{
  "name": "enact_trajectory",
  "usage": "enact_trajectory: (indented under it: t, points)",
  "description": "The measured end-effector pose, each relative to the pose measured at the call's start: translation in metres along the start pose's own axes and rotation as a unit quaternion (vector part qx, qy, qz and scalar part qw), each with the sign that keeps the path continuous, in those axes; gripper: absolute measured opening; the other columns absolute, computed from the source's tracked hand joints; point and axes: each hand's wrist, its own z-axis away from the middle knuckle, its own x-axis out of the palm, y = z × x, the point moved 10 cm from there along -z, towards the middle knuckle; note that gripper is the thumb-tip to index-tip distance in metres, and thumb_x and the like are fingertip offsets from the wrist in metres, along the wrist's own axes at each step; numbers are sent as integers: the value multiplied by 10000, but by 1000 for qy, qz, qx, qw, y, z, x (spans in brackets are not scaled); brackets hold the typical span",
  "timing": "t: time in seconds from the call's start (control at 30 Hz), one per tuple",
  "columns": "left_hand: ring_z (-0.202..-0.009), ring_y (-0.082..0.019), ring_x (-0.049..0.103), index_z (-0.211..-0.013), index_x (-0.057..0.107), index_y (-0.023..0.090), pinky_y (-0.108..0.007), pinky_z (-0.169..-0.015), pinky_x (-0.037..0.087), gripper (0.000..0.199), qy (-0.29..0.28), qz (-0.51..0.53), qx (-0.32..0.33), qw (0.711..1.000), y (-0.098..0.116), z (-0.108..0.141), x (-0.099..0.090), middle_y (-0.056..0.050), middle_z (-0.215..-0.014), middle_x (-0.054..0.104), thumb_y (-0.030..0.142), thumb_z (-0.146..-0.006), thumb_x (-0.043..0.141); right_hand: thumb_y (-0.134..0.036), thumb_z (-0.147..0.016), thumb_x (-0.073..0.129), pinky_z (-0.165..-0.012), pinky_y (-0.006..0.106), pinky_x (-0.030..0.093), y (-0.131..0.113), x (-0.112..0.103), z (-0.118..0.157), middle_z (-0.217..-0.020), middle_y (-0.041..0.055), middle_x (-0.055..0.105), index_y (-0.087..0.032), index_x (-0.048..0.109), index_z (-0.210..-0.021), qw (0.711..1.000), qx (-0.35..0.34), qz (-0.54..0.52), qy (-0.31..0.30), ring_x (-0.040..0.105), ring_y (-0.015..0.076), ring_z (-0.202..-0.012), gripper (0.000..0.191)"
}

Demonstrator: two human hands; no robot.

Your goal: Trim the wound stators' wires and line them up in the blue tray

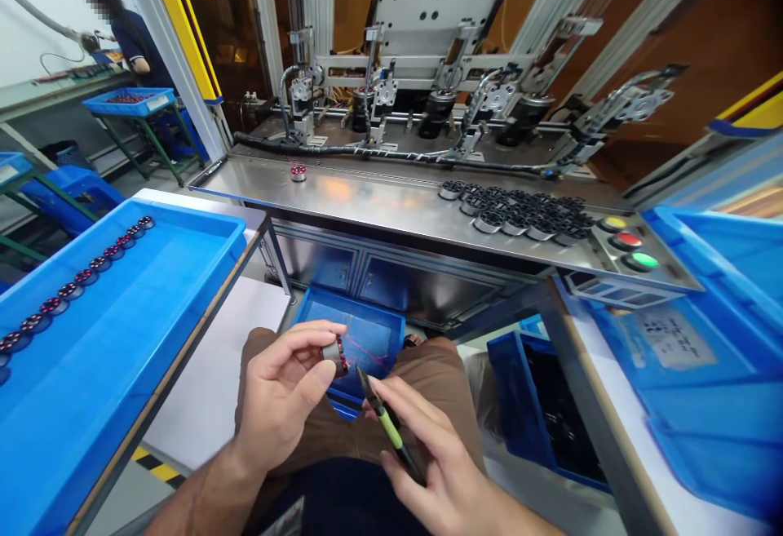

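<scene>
Between the thumb and fingers of my left hand (285, 393) is a small round motor stator (333, 355), grey on its side with red copper windings facing right. My right hand (434, 446) holds a pair of wire cutters (389, 426) with black and green handles. The dark tip of the cutters points up-left, close to the stator but apart from it. Below both hands, a blue bin (360, 332) on the floor contains thin red wire scraps. A single red-wound stator (298, 173) stands on the steel ledge (367, 192) in front of me.
Several black-topped stator cores (514, 208) cluster at the ledge's right, beside yellow, red and green buttons (639, 261). A blue tray (152, 291) at left holds a row of wound stators (82, 276). Behind stands a winding machine (440, 104). Blue bins (703, 373) lie right; a person (138, 38) works far left.
</scene>
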Motion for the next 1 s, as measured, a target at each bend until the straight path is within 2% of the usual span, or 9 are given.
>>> enact_trajectory:
  t: [0.17, 0.37, 0.53, 0.63, 0.8, 1.0]
  points:
    - [-1171, -186, 641, -1113, 708, 250, -305, -1018, 531, 282, 7, -76, 49, 996, 13, 2, 2, -66, -1210, 705, 83, -900, 627, -46, -779, 494, -842, 251, 574, -5, 0, -6, -1109, 74, 646, -264, 360, -1511, 1000, -9, -1, -4, 651, 190, -976, 776]
    - [-1147, -213, 648, -1122, 704, 263, -357, -997, 528, 319, 1, -116, 68, 991, 18, 4, 5, -70, -1207, 711, 67, -879, 637, -52, -785, 492, -726, 250, 567, -5, 2, -6, -932, 55, 644, -258, 388, -1492, 1000, -14, 5, -2, 659, 196, -877, 744]
    - [-1154, -204, 640, -1121, 703, 270, -337, -977, 534, 338, -6, -132, 78, 988, 20, 5, 6, -60, -1197, 718, 53, -870, 638, -41, -776, 465, -609, 234, 525, 1, 1, -3, -808, 27, 607, -270, 402, -1480, 1000, -8, 25, 7, 648, 191, -774, 743]
    - [-1159, -204, 635, -1122, 701, 264, -335, -980, 534, 344, -9, -137, 84, 987, 21, 5, 7, -62, -1193, 719, 47, -863, 641, -38, -792, 472, -641, 233, 539, 3, 0, -3, -850, 38, 629, -261, 406, -1478, 1000, -1, 29, 11, 644, 183, -773, 724]
    - [-1156, -214, 632, -1125, 696, 261, -340, -957, 548, 362, -13, -136, 86, 987, 22, 7, 7, -68, -1199, 714, 30, -850, 642, -59, -785, 509, -806, 278, 573, 0, 1, -4, -1075, 92, 652, -231, 388, -1496, 1000, -5, 6, 7, 653, 219, -986, 741]
    - [-1151, -220, 648, -1130, 693, 272, -335, -936, 561, 377, -25, -142, 82, 986, 21, 10, 9, -63, -1199, 713, 30, -844, 648, -55, -778, 503, -808, 281, 569, -2, 0, -6, -1051, 81, 638, -255, 384, -1501, 1000, -6, -11, 11, 643, 212, -975, 760]
